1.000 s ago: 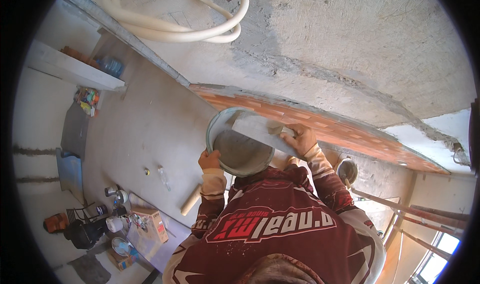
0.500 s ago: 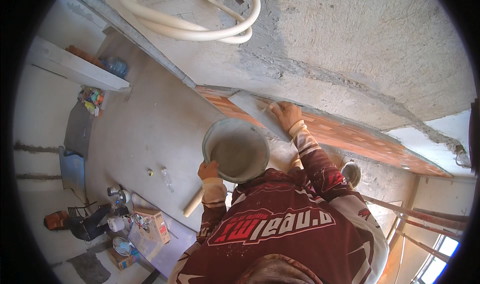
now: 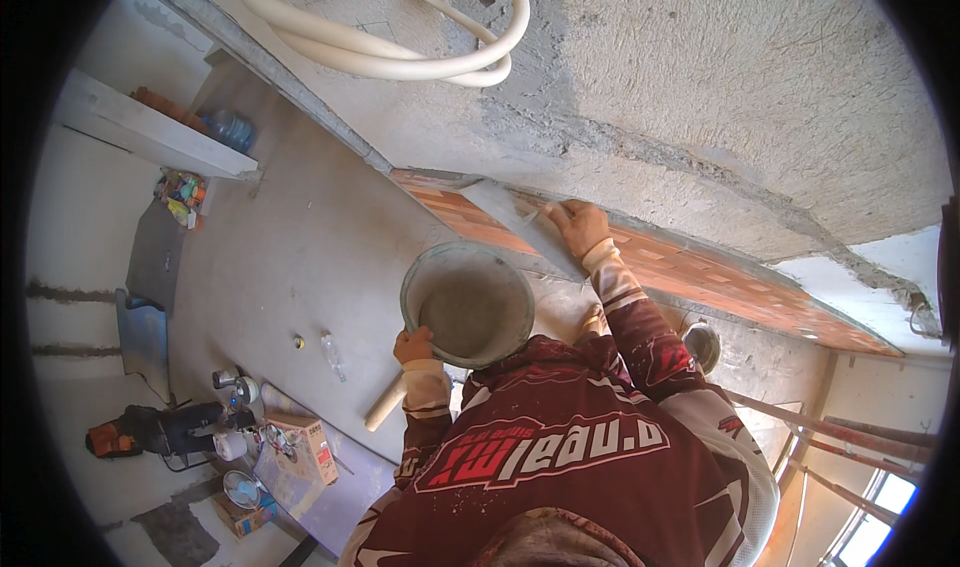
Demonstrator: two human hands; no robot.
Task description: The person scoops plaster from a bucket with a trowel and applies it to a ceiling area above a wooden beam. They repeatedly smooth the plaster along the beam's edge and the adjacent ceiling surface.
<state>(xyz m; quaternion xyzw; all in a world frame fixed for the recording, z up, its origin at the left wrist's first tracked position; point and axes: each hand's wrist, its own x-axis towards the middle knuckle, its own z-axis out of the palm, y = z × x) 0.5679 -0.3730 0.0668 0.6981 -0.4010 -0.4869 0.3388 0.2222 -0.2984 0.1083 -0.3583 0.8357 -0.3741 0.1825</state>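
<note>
My left hand [image 3: 413, 346] is closed on the near left rim of a round grey basin [image 3: 513, 292]. Grey mortar [image 3: 458, 319] lies in its bottom, and the basin is held close to my chest. With bent fingers, my right hand [image 3: 578, 229] grips a flat, long grey trowel blade [image 3: 530, 225]. The blade slants across a band of red brickwork [image 3: 690, 270] at the foot of the plastered wall; whether it touches the bricks I cannot tell. My palm and the trowel's handle, if any, are hidden.
A coiled white hose [image 3: 400, 65] hangs on the rough wall [image 3: 700, 77]. On the right stand a bucket [image 3: 703, 345] and scaffold poles [image 3: 840, 422]. A wooden pole [image 3: 385, 402], a plastic bottle [image 3: 333, 355] and a cardboard box [image 3: 300, 447] are at lower left, beside a fan [image 3: 242, 489].
The basin and my left hand have shifted slightly left and down. My right hand has moved a little right with the trowel. A dark shape at far lower left has changed outline.
</note>
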